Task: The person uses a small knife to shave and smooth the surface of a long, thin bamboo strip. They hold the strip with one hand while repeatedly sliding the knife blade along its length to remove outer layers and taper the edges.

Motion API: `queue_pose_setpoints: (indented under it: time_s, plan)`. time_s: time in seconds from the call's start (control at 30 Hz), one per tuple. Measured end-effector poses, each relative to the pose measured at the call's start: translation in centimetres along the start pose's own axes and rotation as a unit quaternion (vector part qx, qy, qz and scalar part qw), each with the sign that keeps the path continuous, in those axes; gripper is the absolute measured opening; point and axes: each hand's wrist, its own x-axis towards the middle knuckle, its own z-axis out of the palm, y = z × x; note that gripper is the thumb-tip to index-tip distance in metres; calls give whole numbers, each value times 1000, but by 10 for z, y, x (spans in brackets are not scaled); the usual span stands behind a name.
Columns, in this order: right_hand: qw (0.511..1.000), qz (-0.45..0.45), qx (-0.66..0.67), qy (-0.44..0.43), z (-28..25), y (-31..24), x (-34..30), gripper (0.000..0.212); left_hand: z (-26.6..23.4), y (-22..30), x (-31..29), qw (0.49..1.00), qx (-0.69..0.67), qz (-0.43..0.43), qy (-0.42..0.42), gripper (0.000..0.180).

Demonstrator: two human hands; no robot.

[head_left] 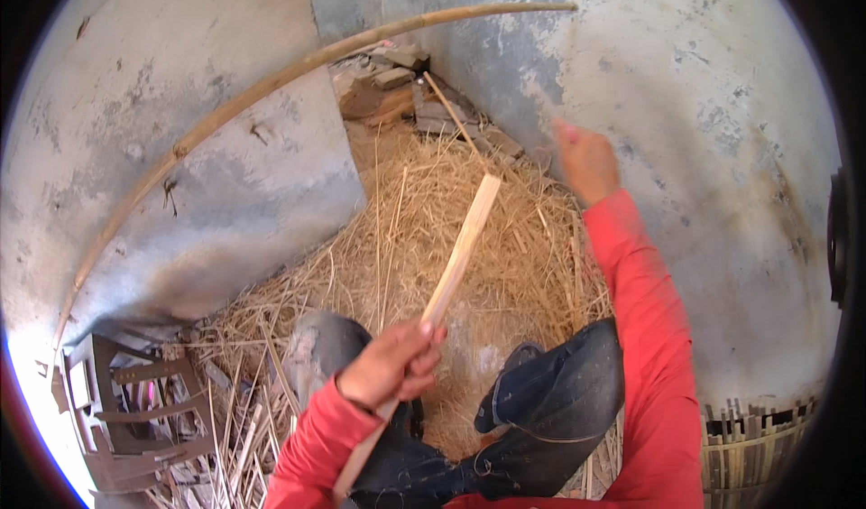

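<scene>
My left hand (393, 365) is wrapped round a pale, flat bamboo strip (465, 238). The strip slants from beside my left forearm up to a squared tip above the shavings. Raised to the right of that tip, near the wall, is my right hand (591, 164). Its fingers look curled in and are smeared by motion, and what they hold, if anything, I cannot make out. Between my knees and beyond them lies a heap of straw-coloured shavings (433, 202). A thin stick (451, 112) leans at the heap's far end, behind the strip's tip.
A long bamboo pole (271, 80) arcs across the left wall. Bricks and rubble (394, 78) sit in the far corner. At lower left, a broken dark plastic chair (149, 401) stands among split strips. A woven slatted basket (753, 455) is at lower right, beside the wall (713, 193).
</scene>
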Motion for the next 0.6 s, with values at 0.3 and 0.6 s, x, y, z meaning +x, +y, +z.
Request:
queue_pose_setpoints:
  time_s: [0.3, 0.6]
  plan:
    - [940, -85, 226, -242, -35, -99, -107, 56, -34, 9, 20, 998, -55, -12, 14, 31]
    - [977, -88, 79, -178, 12, -58, -113, 51, -32, -3, 42, 996, -58, -69, -14, 30]
